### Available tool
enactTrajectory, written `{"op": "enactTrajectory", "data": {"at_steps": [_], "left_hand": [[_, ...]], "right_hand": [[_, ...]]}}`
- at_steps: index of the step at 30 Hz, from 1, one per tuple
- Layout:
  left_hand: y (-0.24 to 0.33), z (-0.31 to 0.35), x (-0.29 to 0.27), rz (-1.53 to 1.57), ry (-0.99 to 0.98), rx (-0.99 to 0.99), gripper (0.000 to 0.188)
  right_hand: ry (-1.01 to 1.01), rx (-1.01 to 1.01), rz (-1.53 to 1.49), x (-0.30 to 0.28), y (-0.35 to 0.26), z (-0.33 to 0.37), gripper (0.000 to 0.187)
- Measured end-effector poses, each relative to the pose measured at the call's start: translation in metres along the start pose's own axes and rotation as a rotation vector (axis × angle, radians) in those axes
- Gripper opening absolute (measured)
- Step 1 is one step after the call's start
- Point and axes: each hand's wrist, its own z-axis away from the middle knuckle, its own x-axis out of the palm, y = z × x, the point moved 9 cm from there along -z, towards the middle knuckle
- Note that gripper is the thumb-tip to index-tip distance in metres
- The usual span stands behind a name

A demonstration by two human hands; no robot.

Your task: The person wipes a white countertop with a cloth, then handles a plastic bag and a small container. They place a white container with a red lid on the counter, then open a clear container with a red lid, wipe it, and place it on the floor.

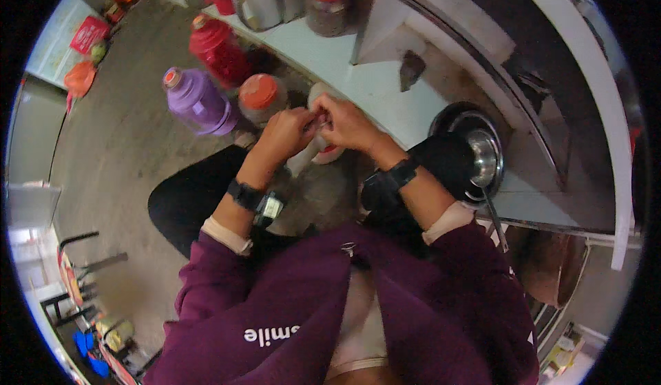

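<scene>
Kitchen-type rm, purple flask (196, 106) on flr (117, 151), jug (259, 5) + jar (326, 13) on shelf (303, 46), metal bowl (484, 154)

And there's the blockade: purple flask (198, 106), red flask (222, 53), orange-lidded jar (264, 104) beyond the left hand (288, 131); open floor (120, 137) further left!

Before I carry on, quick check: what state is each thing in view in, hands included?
Left hand: fingers curled; anything held is unclear.
Right hand: fingers curled; anything held is unclear.
White-and-red thing: mostly hidden, state unclear.
Purple flask: upright, capped.
Red flask: upright, capped.
Orange-lidded jar: upright, lid on.
Red-lidded jar: upright, lid on.
White jug: upright; lid unclear.
Metal bowl: partly hidden.
Purple jacket: part-open.
</scene>
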Motion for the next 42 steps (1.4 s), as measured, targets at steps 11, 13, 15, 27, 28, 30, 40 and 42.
{"op": "enactTrajectory", "data": {"at_steps": [11, 13, 15, 27, 28, 30, 40, 42], "left_hand": [[-0.081, 0.021, 0.029, 0.728, 0.316, -0.634, 0.011], [-0.093, 0.036, 0.052, 0.989, 0.281, -0.872, 0.010], [-0.080, 0.025, 0.038, 0.780, 0.262, -0.650, 0.009], [0.017, -0.011, -0.009, 0.093, 0.033, 0.117, 0.017], [0.018, -0.010, -0.010, 0.040, 0.033, 0.134, 0.017], [0.016, -0.010, -0.008, -0.028, 0.016, 0.145, 0.017], [-0.035, -0.001, -0.010, 0.280, 0.336, -0.290, 0.010], [-0.051, 0.007, 0.001, 0.479, 0.343, -0.443, 0.009]], "right_hand": [[0.027, 0.124, -0.139, 0.001, 0.010, -0.005, 0.037], [0.030, 0.164, -0.172, 0.001, 0.014, -0.003, 0.037], [0.027, 0.248, -0.189, 0.000, 0.022, 0.001, 0.036], [0.052, 0.095, -0.235, -0.004, 0.019, 0.003, 0.036], [0.040, 0.091, -0.232, -0.003, 0.018, 0.003, 0.035], [-0.002, 0.120, -0.181, 0.001, 0.019, 0.005, 0.033], [0.028, 0.204, -0.230, -0.003, 0.017, -0.001, 0.025], [0.039, 0.169, -0.328, -0.005, 0.017, -0.001, 0.023]]}}
